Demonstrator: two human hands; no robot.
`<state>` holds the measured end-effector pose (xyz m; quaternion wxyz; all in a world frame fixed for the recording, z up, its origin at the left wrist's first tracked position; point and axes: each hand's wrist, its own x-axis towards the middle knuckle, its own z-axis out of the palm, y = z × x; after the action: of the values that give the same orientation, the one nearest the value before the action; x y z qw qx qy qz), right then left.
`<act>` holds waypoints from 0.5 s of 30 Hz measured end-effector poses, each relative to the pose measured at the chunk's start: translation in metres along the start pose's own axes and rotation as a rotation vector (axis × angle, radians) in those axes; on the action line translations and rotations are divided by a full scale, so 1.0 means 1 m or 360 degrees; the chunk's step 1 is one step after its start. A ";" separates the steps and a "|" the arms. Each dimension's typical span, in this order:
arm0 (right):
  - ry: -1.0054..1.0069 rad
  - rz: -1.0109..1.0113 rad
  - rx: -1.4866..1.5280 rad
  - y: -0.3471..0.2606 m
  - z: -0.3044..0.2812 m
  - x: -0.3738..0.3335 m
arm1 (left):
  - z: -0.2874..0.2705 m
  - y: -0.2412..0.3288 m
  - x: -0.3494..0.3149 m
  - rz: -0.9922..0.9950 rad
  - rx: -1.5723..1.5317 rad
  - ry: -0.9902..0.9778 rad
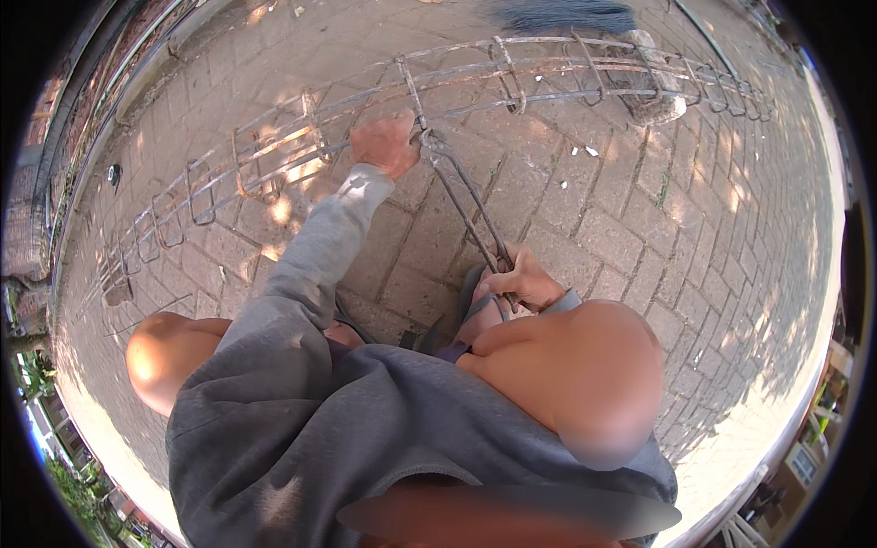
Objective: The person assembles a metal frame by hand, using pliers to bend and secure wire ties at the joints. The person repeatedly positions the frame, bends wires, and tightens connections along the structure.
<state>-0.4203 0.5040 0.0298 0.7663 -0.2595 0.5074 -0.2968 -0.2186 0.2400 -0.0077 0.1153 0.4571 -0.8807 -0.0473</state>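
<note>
A long cage of thin rusty steel bars with square stirrups (408, 89) stretches across the paving ahead of me. My left hand (385, 144) is closed round the near bar of the cage, just left of one stirrup. Long-handled pincers (468, 199) reach from my right hand to that same stirrup, their jaws touching the joint of bar and stirrup. My right hand (523, 279) grips the ends of both handles close to my right foot. Any tie wire in the jaws is too small to make out.
Under the cage's right part sits a pale concrete block (660, 110). A bundle of dark wires (566, 15) lies beyond it. Small white scraps (591, 152) dot the brick paving (630, 219). A small dark round object (114, 173) lies at far left. My bare knees (594, 384) flank my arms.
</note>
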 end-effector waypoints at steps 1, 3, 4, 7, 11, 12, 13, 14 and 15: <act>-0.0027 0.0029 0.0039 0.003 0.000 0.003 | -0.002 0.002 0.000 0.0048 -0.0042 0.0097; -0.0069 0.0007 0.0094 0.009 0.000 0.005 | -0.006 0.006 -0.001 -0.0037 -0.0031 -0.0033; -0.0083 -0.0014 0.0116 0.010 -0.002 0.008 | -0.008 0.007 0.002 -0.0059 -0.0026 -0.0057; 0.0227 -0.0125 -0.0328 0.020 0.001 0.013 | -0.010 0.006 0.002 0.0011 -0.0055 -0.0046; 0.1263 -0.0544 -0.1533 0.032 0.015 0.015 | -0.007 0.008 0.003 -0.0059 -0.0007 -0.0109; 0.1136 -0.0389 -0.1417 0.030 0.013 0.016 | -0.007 0.007 0.002 -0.0067 0.0005 -0.0100; 0.1011 -0.0237 -0.1295 0.027 0.010 0.017 | -0.006 0.007 0.002 -0.0068 0.0025 -0.0088; 0.0817 -0.0069 -0.0968 0.027 0.011 0.017 | -0.004 0.008 0.000 -0.0062 0.0028 -0.0097; 0.0625 0.0071 -0.0636 0.024 0.011 0.021 | -0.004 0.006 0.002 -0.0049 0.0046 -0.0091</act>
<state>-0.3993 0.5069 0.0035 0.5932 -0.3316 0.7002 -0.2186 -0.2233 0.2423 -0.0022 0.0828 0.4708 -0.8770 -0.0494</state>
